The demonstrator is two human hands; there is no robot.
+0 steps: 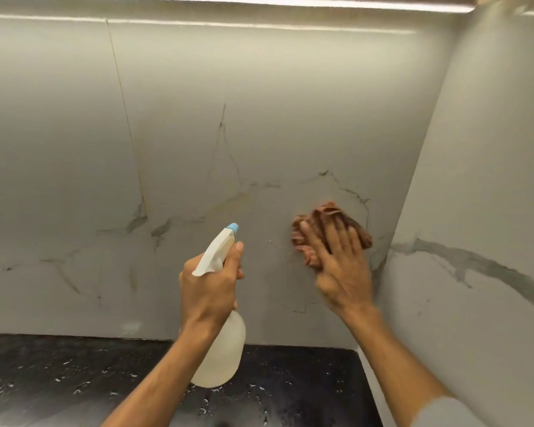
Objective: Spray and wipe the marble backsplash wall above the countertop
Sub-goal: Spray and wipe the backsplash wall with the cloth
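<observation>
We were on wipe step. Our right hand pressed brown rag flat on marble wall, low, near corner at 3 o'clock. Our left hand gripped spray bottle, nozzle aimed at 12 o'clock, above black table. Small drops sat beside rag at 9 o'clock. Next, we think: rub rag toward 9 o'clock, then spray bare wall there.

Home kitchen, veined marble backsplash, black speckled countertop, under-cabinet light strip
</observation>
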